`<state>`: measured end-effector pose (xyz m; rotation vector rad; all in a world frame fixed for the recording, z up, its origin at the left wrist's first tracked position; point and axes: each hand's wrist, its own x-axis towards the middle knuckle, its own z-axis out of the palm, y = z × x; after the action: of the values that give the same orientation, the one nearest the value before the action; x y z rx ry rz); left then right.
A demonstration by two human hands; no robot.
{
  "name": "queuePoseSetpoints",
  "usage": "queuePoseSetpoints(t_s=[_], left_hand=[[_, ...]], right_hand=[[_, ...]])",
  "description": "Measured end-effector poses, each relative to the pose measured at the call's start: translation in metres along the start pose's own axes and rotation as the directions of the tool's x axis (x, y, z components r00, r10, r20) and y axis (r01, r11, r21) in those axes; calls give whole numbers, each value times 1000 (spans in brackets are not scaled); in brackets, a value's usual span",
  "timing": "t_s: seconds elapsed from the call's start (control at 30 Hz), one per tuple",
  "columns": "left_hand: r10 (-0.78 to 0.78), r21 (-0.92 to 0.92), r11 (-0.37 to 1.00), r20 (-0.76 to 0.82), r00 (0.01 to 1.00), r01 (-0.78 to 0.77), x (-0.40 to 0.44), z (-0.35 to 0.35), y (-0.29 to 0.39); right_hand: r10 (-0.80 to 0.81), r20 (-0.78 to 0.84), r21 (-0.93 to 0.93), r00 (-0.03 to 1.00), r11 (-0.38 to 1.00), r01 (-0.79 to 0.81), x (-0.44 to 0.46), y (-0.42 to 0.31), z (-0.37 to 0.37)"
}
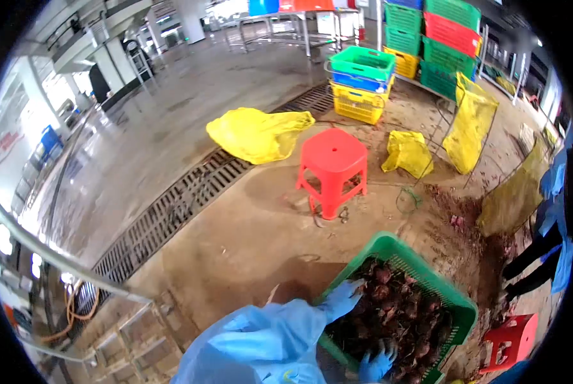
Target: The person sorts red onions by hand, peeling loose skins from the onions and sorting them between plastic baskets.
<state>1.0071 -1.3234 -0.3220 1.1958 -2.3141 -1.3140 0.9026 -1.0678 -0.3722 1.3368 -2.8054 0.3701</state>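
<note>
A green plastic basket (464, 312) full of dark reddish-brown, rough, roundish items (408, 304) stands on the floor at the bottom right of centre. My left hand (343, 299), in a blue glove, lies at the basket's upper left side, its fingertips near the contents. Whether those fingers hold anything is not clear. Lower down, my right hand (377, 366), also blue-gloved, rests on the contents with its fingers spread. A blue sleeve covers my left arm.
A red stool (333, 153) stands beyond the basket, another (517, 339) at lower right. Yellow sacks (254, 133), stacked crates (360, 83) and a floor grate (178, 208) lie farther off. A person in blue (558, 224) stands at right. A metal frame (130, 345) is lower left.
</note>
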Motion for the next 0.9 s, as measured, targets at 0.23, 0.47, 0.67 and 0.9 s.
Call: queuePoseSetpoints(t_s=[0.23,0.47,0.67,0.9], left_hand=[[68,-102,994,281,957,-41,-5,-1,45],[19,-80,996,-179,984,-34,-36,-82,-5],[-562,-464,796,-329,759,388,-79,-255,-21],[-784,-842,539,-516,346,-35,-194,-387,-86]], right_hand=[[-124,171,279,977,958,73,25,-26,-76],[23,686,18,727,999,-49,39,-35,-27],[375,596,78,710,853,-516,174,-86,-120],[-50,560,100,827,995,-8,285,-144,-199]])
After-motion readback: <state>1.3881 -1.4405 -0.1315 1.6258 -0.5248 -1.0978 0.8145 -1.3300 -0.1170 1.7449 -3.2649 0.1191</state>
